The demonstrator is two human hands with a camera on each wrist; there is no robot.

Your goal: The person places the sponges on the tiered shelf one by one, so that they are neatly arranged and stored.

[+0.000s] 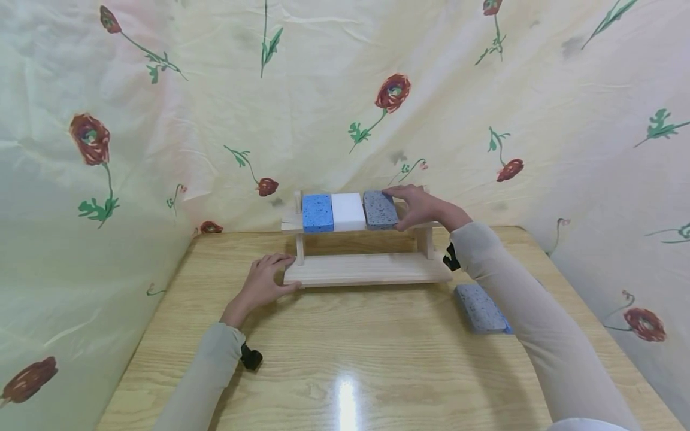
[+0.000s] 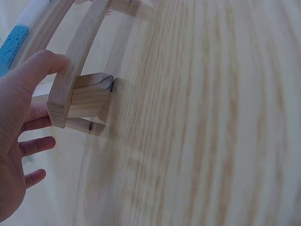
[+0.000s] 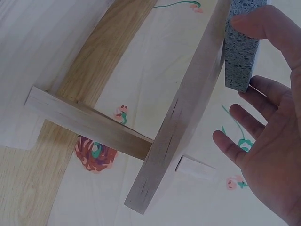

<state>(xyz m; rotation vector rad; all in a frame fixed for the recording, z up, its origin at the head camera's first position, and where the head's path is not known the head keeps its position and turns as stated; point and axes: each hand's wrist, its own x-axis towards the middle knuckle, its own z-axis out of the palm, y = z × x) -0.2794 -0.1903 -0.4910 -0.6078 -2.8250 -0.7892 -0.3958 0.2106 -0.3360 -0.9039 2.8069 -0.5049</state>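
Note:
A pale two-tier wooden rack (image 1: 372, 269) stands at the back of the table. On its upper tier a blue sponge (image 1: 318, 213), a white sponge (image 1: 348, 212) and a grey sponge (image 1: 380, 211) lie side by side. My right hand (image 1: 423, 206) pinches the grey sponge between thumb and fingers at its right side; the right wrist view shows the thumb on the pitted grey sponge (image 3: 241, 52). With my left hand (image 1: 264, 281) I grip the left end of the lower board (image 2: 77, 61), thumb on the front edge and fingers behind.
On the table (image 1: 323, 353) to the right, partly behind my right sleeve, lies another grey sponge (image 1: 480, 308), a bit of blue showing at its edge. A flower-patterned cloth (image 1: 323, 108) hangs close behind the rack and along both sides.

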